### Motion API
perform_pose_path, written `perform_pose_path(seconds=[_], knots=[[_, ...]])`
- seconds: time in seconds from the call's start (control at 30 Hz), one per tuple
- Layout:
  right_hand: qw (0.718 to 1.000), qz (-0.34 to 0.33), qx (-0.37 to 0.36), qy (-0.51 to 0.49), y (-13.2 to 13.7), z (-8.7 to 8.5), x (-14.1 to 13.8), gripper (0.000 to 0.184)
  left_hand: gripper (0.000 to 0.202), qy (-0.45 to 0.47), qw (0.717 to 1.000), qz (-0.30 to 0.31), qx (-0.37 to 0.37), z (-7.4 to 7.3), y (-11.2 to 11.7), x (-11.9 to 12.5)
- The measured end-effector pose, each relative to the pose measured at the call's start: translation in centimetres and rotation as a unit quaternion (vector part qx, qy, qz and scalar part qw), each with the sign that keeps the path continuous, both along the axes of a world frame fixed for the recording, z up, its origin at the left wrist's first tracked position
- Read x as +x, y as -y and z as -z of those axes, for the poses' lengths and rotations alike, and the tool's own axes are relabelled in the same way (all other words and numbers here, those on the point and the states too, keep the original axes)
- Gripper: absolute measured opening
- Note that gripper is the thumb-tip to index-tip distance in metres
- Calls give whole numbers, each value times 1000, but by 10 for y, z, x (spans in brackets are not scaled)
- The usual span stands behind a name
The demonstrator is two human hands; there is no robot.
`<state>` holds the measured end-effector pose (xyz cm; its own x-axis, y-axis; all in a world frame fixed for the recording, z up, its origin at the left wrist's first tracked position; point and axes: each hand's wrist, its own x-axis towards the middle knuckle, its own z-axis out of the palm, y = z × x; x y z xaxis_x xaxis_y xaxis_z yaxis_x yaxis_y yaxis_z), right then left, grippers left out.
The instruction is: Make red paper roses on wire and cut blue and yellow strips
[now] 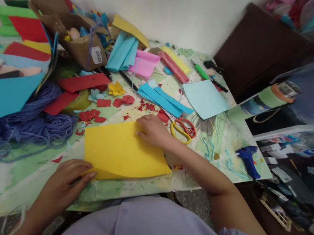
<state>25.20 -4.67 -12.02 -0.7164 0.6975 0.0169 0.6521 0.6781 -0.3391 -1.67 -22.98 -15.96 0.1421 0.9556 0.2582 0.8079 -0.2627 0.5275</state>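
A yellow sheet point(120, 147) of paper or felt lies on the table before me, its near edge slightly raised and folded up. My left hand point(68, 175) pinches the near left corner between thumb and fingers. At the far edge, my right hand point(153, 129) grips the sheet with curled fingers; the exact hold is partly hidden. Just beyond the right hand lie scissors point(182, 131) with red and yellow handles. Red petal shapes point(90, 116), a yellow flower point(116, 88) and blue strips point(163, 99) are spread behind the sheet.
Blue-purple yarn point(41, 128) and stacked coloured sheets point(5, 92) crowd the left side. A brown paper bag point(71, 39) stands behind them. Pale blue paper point(205, 98), a bottle point(267, 100) and a blue glue gun point(249, 161) are on the right, near the table's edge.
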Motion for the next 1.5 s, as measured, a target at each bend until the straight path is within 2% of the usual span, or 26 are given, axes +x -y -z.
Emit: perform_pose_path(seconds=[0.17,0.33,0.5,0.57,0.7,0.8,0.87,0.97,1.03,1.1,1.2,1.3,1.4,1.5], knots=[[999,41,7,-9,0,15,-7,29,23,-10,995,86,55,-17,1,5],[996,67,40,-32,3,17,-10,36,20,-29,989,121,85,-23,-1,6],[997,65,52,-2,2,9,-13,18,18,-53,987,136,72,-21,2,5],[995,73,73,-13,-1,4,-9,18,18,-63,986,137,68,-19,2,3],[980,133,140,-50,-11,-1,4,19,20,-85,987,127,57,-9,-3,1],[976,154,149,-32,-14,0,13,20,24,-90,990,107,29,-1,-12,5],[978,150,142,-41,-7,-1,20,21,28,-81,992,97,4,2,-16,7],[985,93,106,-103,20,-8,37,40,33,-49,995,83,-26,2,-19,9],[992,16,18,-121,44,-13,52,43,36,-25,996,71,-44,0,-19,9],[989,-24,-63,-129,65,-15,66,44,39,-12,996,52,-65,-3,-19,10],[978,38,-125,-160,84,-9,82,36,37,-18,993,20,-112,-9,-21,16],[959,130,-152,-201,86,5,84,23,37,-32,990,-18,-140,-15,-26,24],[947,208,-144,-201,80,18,76,24,40,-43,985,-61,-155,-20,-33,32],[948,251,-99,-166,76,25,67,22,41,-60,977,-100,-179,-24,-39,38]])
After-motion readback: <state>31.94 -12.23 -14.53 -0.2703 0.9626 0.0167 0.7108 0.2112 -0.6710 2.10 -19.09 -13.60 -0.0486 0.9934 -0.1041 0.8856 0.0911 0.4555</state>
